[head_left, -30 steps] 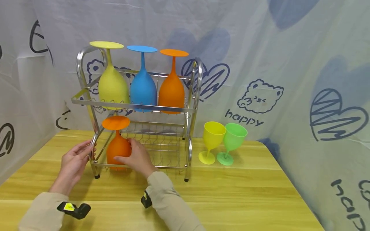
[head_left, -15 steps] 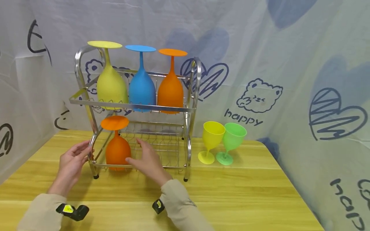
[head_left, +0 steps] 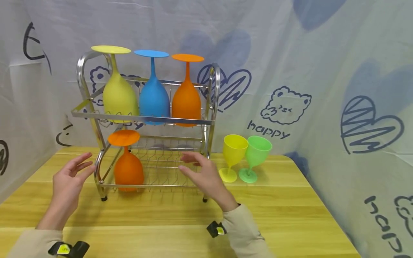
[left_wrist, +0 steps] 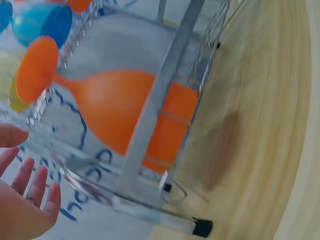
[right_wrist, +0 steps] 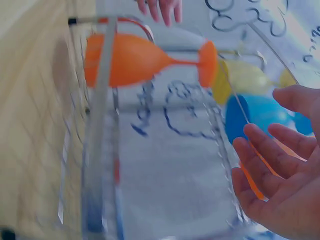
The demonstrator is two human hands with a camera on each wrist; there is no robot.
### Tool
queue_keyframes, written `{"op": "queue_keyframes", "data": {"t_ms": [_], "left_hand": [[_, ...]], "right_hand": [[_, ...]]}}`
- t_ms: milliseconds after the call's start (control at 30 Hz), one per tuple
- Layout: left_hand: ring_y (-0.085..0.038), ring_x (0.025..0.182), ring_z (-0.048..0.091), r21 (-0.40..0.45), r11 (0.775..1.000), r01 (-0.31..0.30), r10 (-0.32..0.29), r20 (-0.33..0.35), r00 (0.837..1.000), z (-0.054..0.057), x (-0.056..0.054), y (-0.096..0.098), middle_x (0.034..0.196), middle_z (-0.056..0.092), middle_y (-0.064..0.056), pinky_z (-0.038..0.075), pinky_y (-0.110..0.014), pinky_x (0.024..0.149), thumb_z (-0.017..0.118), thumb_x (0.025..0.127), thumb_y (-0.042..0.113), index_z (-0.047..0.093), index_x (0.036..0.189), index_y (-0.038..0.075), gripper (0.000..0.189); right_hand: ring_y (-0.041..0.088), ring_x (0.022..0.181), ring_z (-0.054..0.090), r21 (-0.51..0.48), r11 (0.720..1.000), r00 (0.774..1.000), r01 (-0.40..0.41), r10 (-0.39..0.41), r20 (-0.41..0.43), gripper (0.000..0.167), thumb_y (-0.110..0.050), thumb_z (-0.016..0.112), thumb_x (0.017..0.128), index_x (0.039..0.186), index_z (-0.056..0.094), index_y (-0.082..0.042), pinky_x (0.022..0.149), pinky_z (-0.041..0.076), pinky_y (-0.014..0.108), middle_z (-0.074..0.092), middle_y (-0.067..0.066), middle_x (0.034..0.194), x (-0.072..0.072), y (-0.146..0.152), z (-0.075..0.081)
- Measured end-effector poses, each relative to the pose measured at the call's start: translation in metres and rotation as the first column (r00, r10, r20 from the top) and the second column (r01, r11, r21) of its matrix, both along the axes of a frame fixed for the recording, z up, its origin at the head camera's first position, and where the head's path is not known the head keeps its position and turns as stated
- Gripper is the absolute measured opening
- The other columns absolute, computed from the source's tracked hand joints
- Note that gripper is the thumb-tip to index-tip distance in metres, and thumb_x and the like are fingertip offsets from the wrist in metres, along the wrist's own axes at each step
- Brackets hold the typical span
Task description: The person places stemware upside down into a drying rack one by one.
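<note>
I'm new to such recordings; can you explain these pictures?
No machine: just a person's bare left hand and right hand. One view is from the head, looking down; the others are from each wrist. A two-tier metal rack stands on the wooden table. Upside down on its upper tier are a pale yellow goblet, a blue goblet and an orange goblet; a second orange goblet is inverted below. Beside the rack, a bright yellow goblet and a green goblet stand upright. Neither hand holds anything.

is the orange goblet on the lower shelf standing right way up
No, the orange goblet stands upside down on the lower shelf, with its round foot uppermost.
</note>
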State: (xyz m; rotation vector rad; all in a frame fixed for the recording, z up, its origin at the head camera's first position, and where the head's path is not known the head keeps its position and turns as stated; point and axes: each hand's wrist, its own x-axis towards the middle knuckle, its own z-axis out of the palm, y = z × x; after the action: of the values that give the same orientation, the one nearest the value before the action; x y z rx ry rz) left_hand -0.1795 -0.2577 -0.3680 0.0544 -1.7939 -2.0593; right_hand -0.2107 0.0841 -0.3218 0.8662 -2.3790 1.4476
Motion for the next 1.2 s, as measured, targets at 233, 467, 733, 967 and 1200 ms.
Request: {"op": "queue_keyframes", "data": {"t_ms": [233, 467, 733, 967, 1200], "left_hand": [[-0.002, 0.099, 0.061, 0.057, 0.995, 0.079, -0.068, -0.172, 0.983, 0.016, 0.014, 0.022, 0.113, 0.064, 0.01, 0.045, -0.008, 0.083, 0.061, 0.09, -0.009, 0.064, 0.123, 0.012, 0.039], [-0.007, 0.104, 0.059, 0.009, 0.99, 0.144, -0.136, -0.272, 0.953, 0.03, 0.024, 0.049, 0.118, 0.063, 0.005, 0.047, -0.011, 0.087, 0.056, 0.091, -0.013, 0.065, 0.121, 0.011, 0.04], [-0.008, 0.113, 0.052, -0.162, 0.952, 0.26, -0.285, -0.156, 0.946, 0.035, 0.03, 0.076, 0.128, 0.057, 0.006, 0.04, -0.012, 0.092, 0.057, 0.094, -0.005, 0.052, 0.132, 0.014, 0.043], [-0.009, 0.114, 0.051, -0.337, 0.898, 0.284, -0.321, -0.057, 0.945, 0.04, 0.027, 0.101, 0.13, 0.052, 0.007, 0.046, -0.014, 0.089, 0.061, 0.095, 0.006, 0.044, 0.14, 0.003, 0.048], [-0.007, 0.116, 0.05, -0.379, 0.862, 0.335, -0.372, -0.025, 0.928, 0.034, 0.021, 0.118, 0.138, 0.047, -0.012, 0.045, -0.015, 0.091, 0.061, 0.095, 0.009, 0.041, 0.141, 0.001, 0.051]], "right_hand": [[0.024, 0.105, 0.062, -0.059, 0.987, 0.988, 0.152, -0.154, -0.032, 0.033, -0.011, 0.07, 0.089, 0.12, 0.063, -0.002, 0.093, 0.049, 0.044, 0.067, 0.01, 0.114, -0.003, 0.049, 0.007], [0.025, 0.107, 0.059, -0.182, 0.918, 0.924, 0.354, -0.373, -0.088, 0.035, -0.006, 0.071, 0.088, 0.12, 0.062, 0.003, 0.091, 0.048, 0.041, 0.066, 0.014, 0.116, -0.014, 0.1, 0.004], [0.033, 0.12, 0.049, -0.245, 0.782, 0.796, 0.572, -0.602, -0.062, 0.045, -0.006, 0.071, 0.087, 0.127, 0.055, 0.006, 0.097, 0.042, 0.046, 0.057, 0.021, 0.128, -0.032, 0.145, -0.014], [0.038, 0.132, 0.036, -0.173, 0.755, 0.772, 0.632, -0.632, 0.062, 0.069, -0.015, 0.072, 0.087, 0.142, 0.036, 0.006, 0.106, 0.034, 0.051, 0.04, 0.025, 0.143, -0.048, 0.168, -0.029], [0.038, 0.14, 0.023, -0.091, 0.782, 0.763, 0.616, -0.564, 0.315, 0.095, -0.023, 0.073, 0.086, 0.154, 0.009, -0.004, 0.113, 0.024, 0.05, 0.021, 0.024, 0.154, -0.067, 0.184, -0.042]]}}
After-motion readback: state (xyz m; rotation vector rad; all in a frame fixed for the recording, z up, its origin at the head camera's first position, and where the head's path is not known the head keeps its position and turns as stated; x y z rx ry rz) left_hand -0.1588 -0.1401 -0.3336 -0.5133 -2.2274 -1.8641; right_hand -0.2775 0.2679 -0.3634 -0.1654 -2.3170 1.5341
